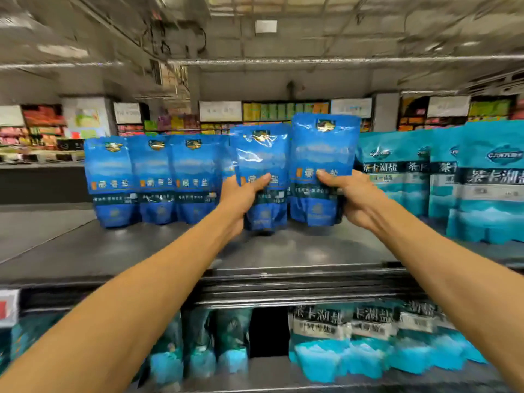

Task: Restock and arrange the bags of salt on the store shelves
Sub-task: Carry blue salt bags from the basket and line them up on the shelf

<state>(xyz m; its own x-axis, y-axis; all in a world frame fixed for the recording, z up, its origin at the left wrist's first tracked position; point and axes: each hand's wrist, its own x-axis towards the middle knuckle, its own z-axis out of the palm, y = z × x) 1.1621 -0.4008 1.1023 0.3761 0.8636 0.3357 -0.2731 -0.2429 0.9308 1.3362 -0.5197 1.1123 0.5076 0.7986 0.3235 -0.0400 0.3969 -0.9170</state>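
1. Gripping one dark blue salt bag each, both hands reach over the front edge of the upper shelf [297,251].
2. The left hand [241,198] has its grip closed round the left-held bag [262,165], thumb across the front near the label; the bag's bottom is at or just above the shelf surface, and I cannot tell whether it touches.
3. The right hand [353,198] has its grip closed round the right-held bag [323,154], thumb on the front; this bag sits slightly higher than the other and just beside it.
4. Three matching blue bags [154,177] stand upright in a row toward the shelf's left end, close beside the left-held bag.
5. Turquoise salt bags [479,177] stand upright toward the shelf's right end, next to the right-held bag.
6. On the lower shelf [283,373], more turquoise bags [365,341] stand at the right and darker bags [204,344] at the left, with a gap between them.
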